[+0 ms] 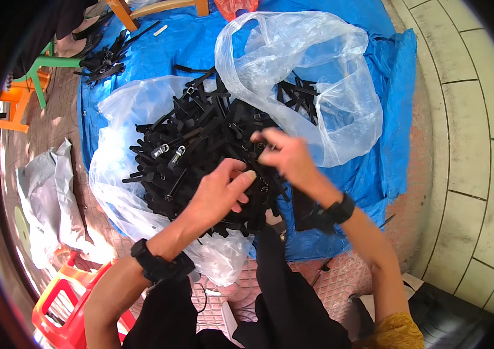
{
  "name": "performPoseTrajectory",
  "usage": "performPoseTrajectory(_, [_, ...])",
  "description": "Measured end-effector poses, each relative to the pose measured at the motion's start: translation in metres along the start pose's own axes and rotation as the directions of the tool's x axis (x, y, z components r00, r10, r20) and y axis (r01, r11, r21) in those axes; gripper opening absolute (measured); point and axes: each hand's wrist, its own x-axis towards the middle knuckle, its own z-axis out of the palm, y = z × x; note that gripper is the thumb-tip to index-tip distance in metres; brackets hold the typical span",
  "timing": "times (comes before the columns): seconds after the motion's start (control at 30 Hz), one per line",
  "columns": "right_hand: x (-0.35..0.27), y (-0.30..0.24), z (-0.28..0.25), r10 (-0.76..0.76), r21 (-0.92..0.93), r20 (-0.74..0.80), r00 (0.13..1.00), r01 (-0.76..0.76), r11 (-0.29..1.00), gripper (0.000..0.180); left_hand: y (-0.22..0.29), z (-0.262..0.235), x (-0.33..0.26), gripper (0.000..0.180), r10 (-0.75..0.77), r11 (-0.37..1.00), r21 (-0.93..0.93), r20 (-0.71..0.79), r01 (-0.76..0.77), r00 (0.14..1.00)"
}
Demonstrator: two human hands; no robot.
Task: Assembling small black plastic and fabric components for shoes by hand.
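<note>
Many straps (191,136) heap centrally on plastic (109,160), presumably for cleanliness; our left hand (220,189), fingers curled, sits at their four o'clock, our blurred right hand (294,161) at three; we can't tell whether either grips.

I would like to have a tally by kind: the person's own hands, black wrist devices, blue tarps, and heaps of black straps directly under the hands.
Hands: 2 (left hand, right hand)
Black wrist devices: 2, one per arm
Blue tarp: 1
Black strap heap under the hands: 1; its single straps overlap too much to count
Total: 6
</note>
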Motion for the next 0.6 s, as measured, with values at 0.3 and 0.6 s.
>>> performPoseTrajectory(0.3, [0.039,0.130,-0.093,0.234,-0.649,-0.178,0.956,-0.293,0.702,0.067,-0.045,-0.050,0.022,0.036,0.514,0.433,0.862,0.003,-0.263,0.858])
performPoseTrajectory(0.6, [-0.066,0.162,-0.168,0.212,-0.923,-0.291,0.933,-0.332,0.196,0.036,-0.057,-0.061,0.018,0.053,0.361,0.151,0.974,0.106,-0.170,0.926])
